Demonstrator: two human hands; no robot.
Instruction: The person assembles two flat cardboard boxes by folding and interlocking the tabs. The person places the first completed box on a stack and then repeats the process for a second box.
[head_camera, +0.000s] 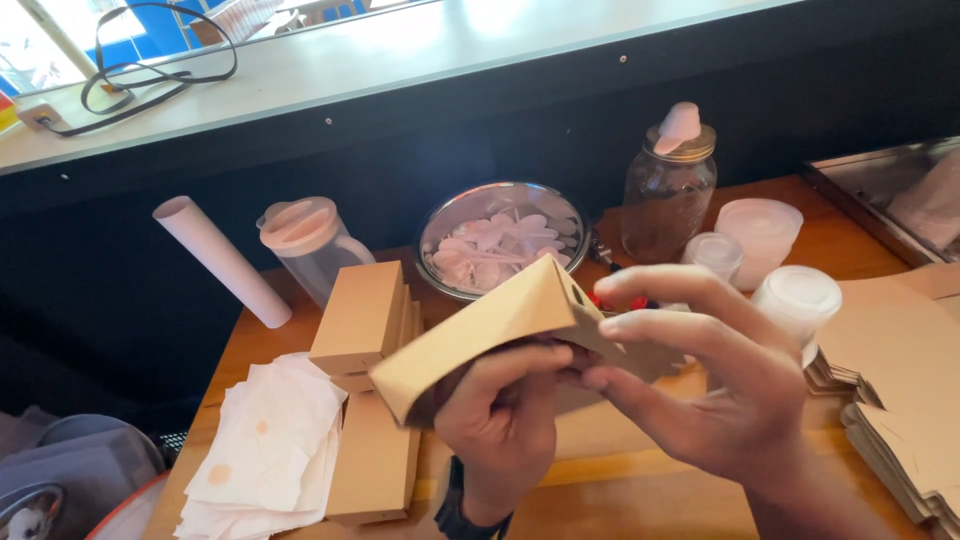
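Folding a brown cardboard box (480, 330) above the desk's (600, 490) middle, the left hand (500, 420) grips it from below while the right hand (700, 370) pinches its end flap, not yet closed. About 3 finished boxes (365, 330) are stacked toward the left edge, and flat blanks (900, 400) remain piled at the right edge.

A wooden worktable (640, 478) stands against a dark, near-black wall panel (420, 150), beneath a pale ledge (400, 50) that runs along a window and glares with strong daylight. A black cable (150, 75) lies looped on the ledge near the bright window (40, 40) at upper left, where blue shapes show outside. On the table sit a metal bowl (502, 240), a glass jar with a gold lid (668, 195), a white tube (222, 260), lidded plastic tubs (762, 228) and a stack of white napkins (265, 450), with a steel tray (880, 190) at the far right edge.
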